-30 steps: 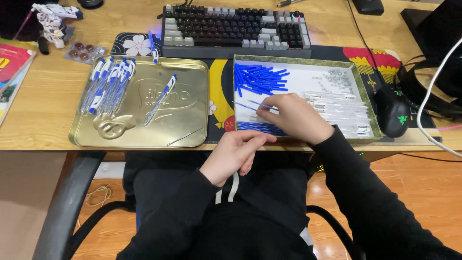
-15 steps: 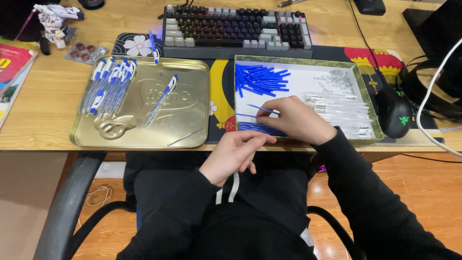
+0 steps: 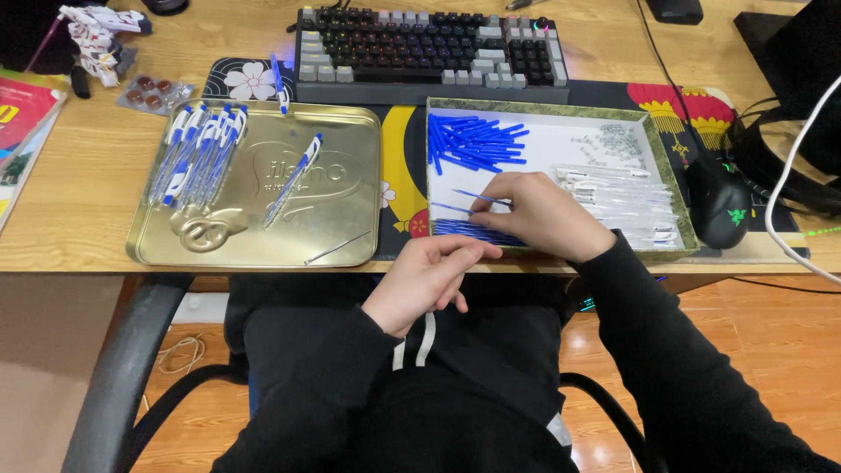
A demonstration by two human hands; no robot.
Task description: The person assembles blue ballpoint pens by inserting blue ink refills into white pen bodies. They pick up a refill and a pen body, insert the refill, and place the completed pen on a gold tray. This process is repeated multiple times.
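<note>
Blue refill [image 3: 477, 197] pinched in right hand [image 3: 536, 215] grip, over box [image 3: 666, 171].

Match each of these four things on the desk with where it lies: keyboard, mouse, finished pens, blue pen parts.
Things:
1. keyboard
2. mouse
3. finished pens
4. blue pen parts

Places:
A. in the white box
B. on the gold tin lid
C. at the far edge, behind both trays
D. right of the white box

Pairs: 1-C, 2-D, 3-B, 4-A
</note>
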